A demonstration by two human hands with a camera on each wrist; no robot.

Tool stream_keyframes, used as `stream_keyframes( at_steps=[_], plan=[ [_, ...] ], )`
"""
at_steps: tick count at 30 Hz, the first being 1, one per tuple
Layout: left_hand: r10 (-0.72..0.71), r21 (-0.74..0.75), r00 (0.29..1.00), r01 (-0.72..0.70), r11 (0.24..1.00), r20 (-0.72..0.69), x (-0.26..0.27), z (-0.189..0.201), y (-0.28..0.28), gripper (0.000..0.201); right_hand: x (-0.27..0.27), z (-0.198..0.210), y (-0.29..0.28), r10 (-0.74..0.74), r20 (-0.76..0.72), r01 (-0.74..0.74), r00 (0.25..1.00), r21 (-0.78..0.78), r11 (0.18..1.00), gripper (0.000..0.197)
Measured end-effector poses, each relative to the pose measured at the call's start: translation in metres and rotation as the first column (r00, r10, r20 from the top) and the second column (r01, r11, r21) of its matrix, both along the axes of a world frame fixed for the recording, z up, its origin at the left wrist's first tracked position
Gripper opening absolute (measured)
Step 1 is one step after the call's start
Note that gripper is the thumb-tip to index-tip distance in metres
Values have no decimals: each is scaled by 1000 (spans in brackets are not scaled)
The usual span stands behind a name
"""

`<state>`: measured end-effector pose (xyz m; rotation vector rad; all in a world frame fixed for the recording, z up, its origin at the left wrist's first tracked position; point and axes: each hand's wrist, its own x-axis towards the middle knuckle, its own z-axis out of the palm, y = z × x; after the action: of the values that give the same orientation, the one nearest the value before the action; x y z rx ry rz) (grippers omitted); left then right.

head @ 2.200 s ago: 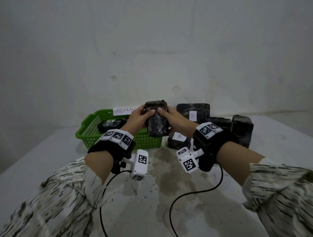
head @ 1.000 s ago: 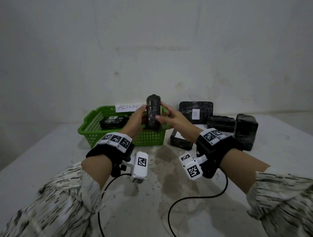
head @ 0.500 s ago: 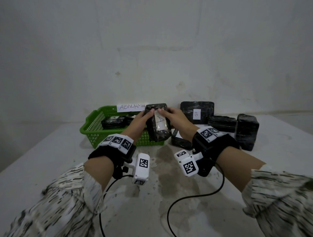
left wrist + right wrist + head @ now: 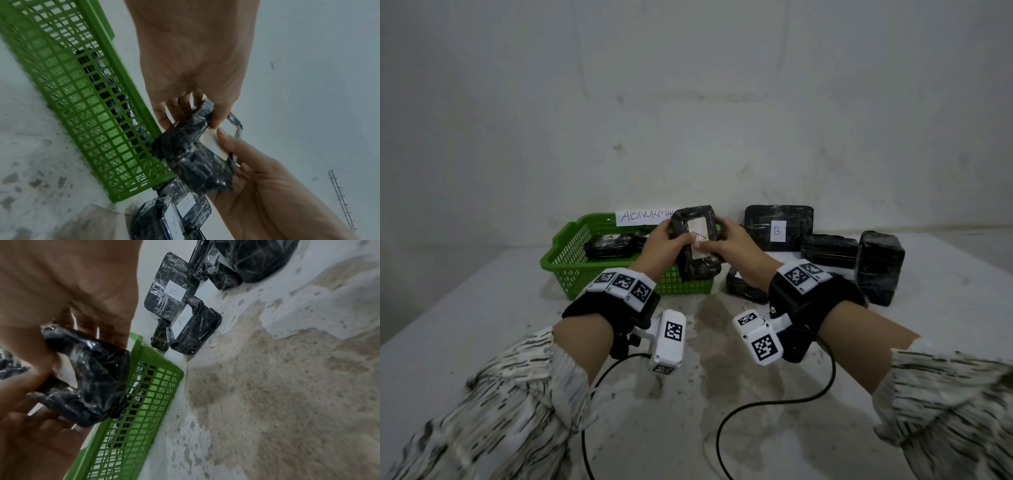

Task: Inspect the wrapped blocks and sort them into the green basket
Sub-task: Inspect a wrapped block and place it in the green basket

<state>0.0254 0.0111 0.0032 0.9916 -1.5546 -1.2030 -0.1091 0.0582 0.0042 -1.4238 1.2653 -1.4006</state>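
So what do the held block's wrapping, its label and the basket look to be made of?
Held block: dark core under clear, glossy plastic film, judging by crinkles and highlights; the core material can't be told. Its label: matte white paper with a handwritten mark, seemingly under the film. Green basket: moulded plastic with a lattice of holes and a smooth rim.

Stained white table [image 4: 482,308] carries green basket [image 4: 565,260], wrapped blocks [image 4: 880,267].
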Motion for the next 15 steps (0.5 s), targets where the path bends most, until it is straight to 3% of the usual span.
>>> stream_keyframes(
  at_steps=[3, 6, 8, 11, 15],
  plan=[
    [25, 16, 1000, -25, 1000, -13, 0, 1, 0, 49, -1, -3, 1, 79, -38, -76, 996, 73, 994, 84],
    [27, 46, 998, -25, 999, -50, -1, -3, 2, 65, -1, -4, 3, 14, -125, -13, 992, 12, 1000, 92],
    [43, 7, 996, -43, 999, -78, 0, -4, 2, 59, -1, -4, 5, 16, -115, -19, 993, -29, 999, 85],
    [24, -39, 998, -26, 999, -66, 1, 1, 4, 46, 2, -2, 6, 76, 40, -76, 996, 8, 997, 57],
    [-76, 100, 978, 96, 990, -192, 3, 8, 10, 30, -1, 4, 7, 83, 12, -83, 996, 50, 995, 40]
  ],
)
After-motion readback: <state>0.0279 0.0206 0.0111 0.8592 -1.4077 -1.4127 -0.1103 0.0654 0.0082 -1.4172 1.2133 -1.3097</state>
